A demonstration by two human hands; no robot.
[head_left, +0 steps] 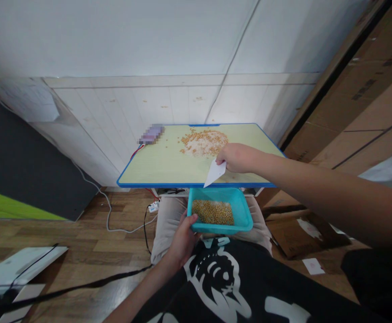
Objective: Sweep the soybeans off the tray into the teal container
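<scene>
My left hand (pixel 186 231) grips the left side of a turquoise plastic basin (pixel 243 211), its thumb over the rim. Inside the basin lie yellow dried beans (pixel 212 211), which look like soybeans. A white card (pixel 215 172) is pinched in my right hand (pixel 234 157), one corner pointing down at the table's front edge above the basin. Just beyond this hand, a spread of more yellow beans mixed with white grains (pixel 204 142), perhaps rice, lies on the pale yellow tabletop (pixel 155 166).
A blurred-out purple object (pixel 151 134) sits at the table's back left corner. Behind stands a white wall (pixel 121 103). Tall cardboard boxes (pixel 344 112) rise on the right, with an open carton (pixel 303 235) on the floor. Cables (pixel 108 211) run across the floor at left.
</scene>
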